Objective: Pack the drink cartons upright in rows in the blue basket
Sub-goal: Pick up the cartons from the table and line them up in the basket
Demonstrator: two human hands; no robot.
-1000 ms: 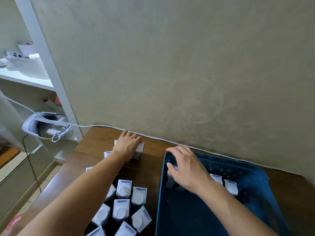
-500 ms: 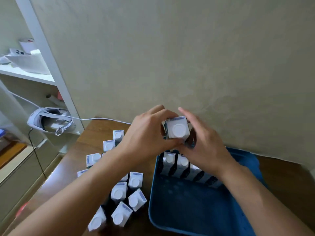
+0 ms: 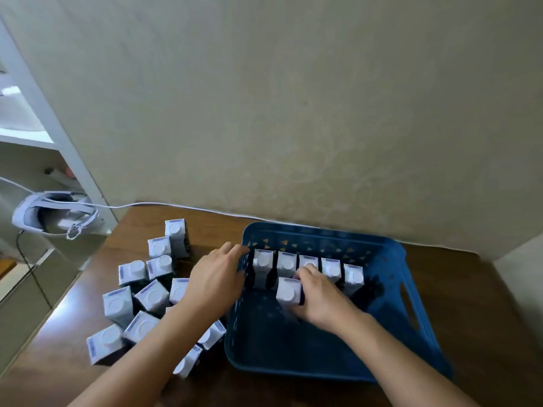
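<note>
The blue basket (image 3: 390, 289) sits on the wooden table against the wall. A row of several upright drink cartons (image 3: 331, 268) stands along its far side. In front of that row stands one more carton (image 3: 288, 290), and my right hand (image 3: 321, 298) grips it from the right inside the basket. My left hand (image 3: 214, 280) hovers over the basket's left rim, fingers relaxed and holding nothing. Several loose cartons (image 3: 152, 295) with white round caps stand clustered on the table to the basket's left, partly hidden by my left forearm.
A white headset (image 3: 53, 212) with a cable lies on a low shelf at the far left. A white cable (image 3: 182, 205) runs along the wall behind the table. White shelving (image 3: 58, 127) rises at the left. Bare table shows right of the basket.
The carton held in both hands above the basket has come down into the basket in front of the back row. My left hand let go and moved to the basket's left rim.
</note>
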